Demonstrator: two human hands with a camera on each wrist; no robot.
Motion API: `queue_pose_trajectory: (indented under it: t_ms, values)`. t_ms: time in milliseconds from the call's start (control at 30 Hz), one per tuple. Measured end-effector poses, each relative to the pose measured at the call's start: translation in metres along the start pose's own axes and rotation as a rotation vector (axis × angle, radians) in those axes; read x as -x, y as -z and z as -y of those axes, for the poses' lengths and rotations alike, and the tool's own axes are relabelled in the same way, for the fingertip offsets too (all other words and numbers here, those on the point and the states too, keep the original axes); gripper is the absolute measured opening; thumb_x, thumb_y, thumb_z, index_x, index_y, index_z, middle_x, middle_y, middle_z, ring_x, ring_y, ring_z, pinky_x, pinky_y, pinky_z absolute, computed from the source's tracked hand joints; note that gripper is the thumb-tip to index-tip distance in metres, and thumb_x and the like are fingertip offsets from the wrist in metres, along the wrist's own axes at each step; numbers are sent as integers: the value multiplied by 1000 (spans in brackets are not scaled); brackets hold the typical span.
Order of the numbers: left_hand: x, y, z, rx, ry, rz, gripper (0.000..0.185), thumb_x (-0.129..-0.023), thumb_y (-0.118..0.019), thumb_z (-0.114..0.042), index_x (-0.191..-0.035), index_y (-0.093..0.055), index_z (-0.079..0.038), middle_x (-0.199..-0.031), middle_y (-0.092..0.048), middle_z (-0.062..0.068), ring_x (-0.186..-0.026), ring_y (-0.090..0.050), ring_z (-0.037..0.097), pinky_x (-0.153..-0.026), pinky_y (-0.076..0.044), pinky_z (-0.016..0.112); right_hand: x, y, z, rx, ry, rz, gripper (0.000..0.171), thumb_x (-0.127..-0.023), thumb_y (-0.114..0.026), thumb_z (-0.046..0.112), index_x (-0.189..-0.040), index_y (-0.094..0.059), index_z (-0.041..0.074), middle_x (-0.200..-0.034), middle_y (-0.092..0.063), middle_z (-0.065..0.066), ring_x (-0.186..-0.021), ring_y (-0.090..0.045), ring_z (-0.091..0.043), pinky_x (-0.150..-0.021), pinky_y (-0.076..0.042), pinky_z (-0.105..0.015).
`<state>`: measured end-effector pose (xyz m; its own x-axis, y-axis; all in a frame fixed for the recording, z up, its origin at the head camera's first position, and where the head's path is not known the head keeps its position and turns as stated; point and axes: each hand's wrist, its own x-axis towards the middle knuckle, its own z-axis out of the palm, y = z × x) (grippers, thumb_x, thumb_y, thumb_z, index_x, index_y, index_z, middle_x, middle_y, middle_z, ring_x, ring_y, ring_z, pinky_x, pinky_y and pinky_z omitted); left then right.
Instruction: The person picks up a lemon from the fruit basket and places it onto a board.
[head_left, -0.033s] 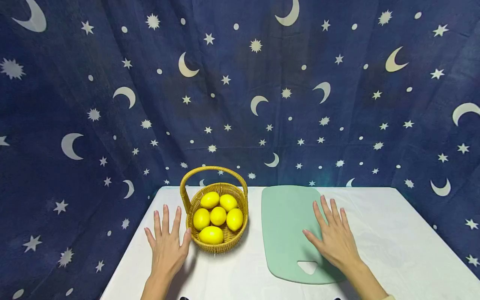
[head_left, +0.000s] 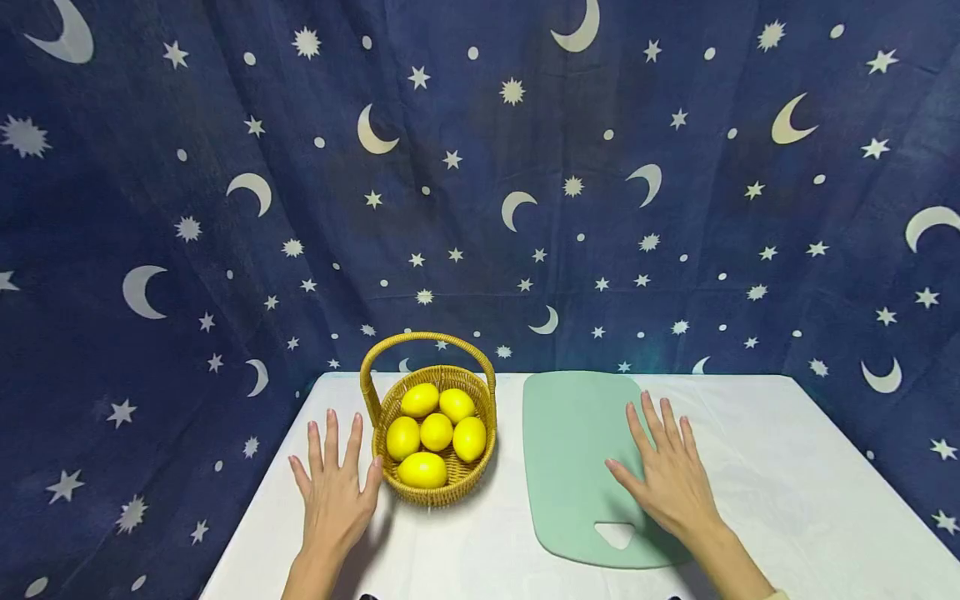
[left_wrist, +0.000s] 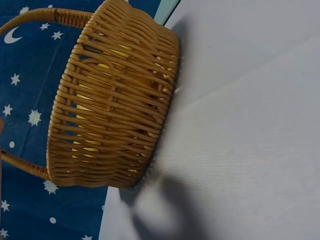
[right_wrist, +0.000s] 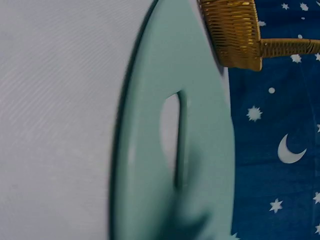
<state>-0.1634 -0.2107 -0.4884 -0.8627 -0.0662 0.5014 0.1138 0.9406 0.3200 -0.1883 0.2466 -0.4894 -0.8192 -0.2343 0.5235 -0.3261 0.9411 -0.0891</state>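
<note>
A wicker basket with a tall arched handle stands on the left half of the table and holds several yellow lemons. My left hand is spread with straight fingers just left of the basket, its thumb tip overlapping the rim in the head view. To the right lies a pale green cutting board with a hole near its front end. Over the board's right edge my right hand hovers, fingers spread, casting a shadow on it. Both hands hold nothing. The left wrist view shows the basket's woven side up close.
A white cloth covers the table. Behind and to the left hangs a dark blue curtain patterned with moons and stars. A gap of white cloth separates the basket from the board.
</note>
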Motion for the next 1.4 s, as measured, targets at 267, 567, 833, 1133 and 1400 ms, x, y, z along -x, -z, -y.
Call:
queue_pose_trajectory:
  t_ms: [267, 567, 833, 1133, 1400]
  values:
    - [2, 4, -7, 22, -10, -47, 68, -93, -50, -44, -152, -23, -25, -160, -7, 13, -147, 5, 33, -110, 2, 68, 14, -8, -4, -86, -20, 95, 88, -89, -55, 53, -154, -10, 13, -161, -4, -8, -148, 10, -19, -119, 12, -36]
    - [-15, 17, -27, 248, -182, -76, 67, -88, -61, -29, -149, -32, -20, -150, -36, 9, -140, -29, 28, -108, -28, 53, 12, -11, -28, -407, -51, 281, 95, -88, -64, 42, -154, -2, 15, -160, -2, -14, -146, -9, -37, -119, 6, -46]
    - [-38, 6, -43, 346, -175, 132, 71, -90, -61, -44, -150, -24, -33, -148, -39, 0, -135, -40, 26, -106, -37, 54, 17, -9, -68, -593, -40, 355, 105, -74, -79, 33, -153, -15, 9, -155, -10, -28, -141, 10, 3, -108, 2, -70]
    - [-65, -16, -37, 420, 4, 350, 84, -83, -55, -66, -151, -23, -29, -155, -28, 1, -139, -34, 30, -108, -31, 59, 9, -18, -89, -720, -47, 368, 108, -68, -82, 26, -151, -17, 3, -150, -13, -37, -129, 11, 21, -100, 8, -76]
    - [-74, -29, -29, 468, 64, 407, 83, -81, -67, -55, -147, -34, -18, -140, -50, 9, -129, -47, 28, -108, -35, 52, -3, -28, -101, -735, -106, 398, 106, -66, -83, 25, -150, -21, 1, -150, -11, -37, -133, -1, -64, -97, 10, -77]
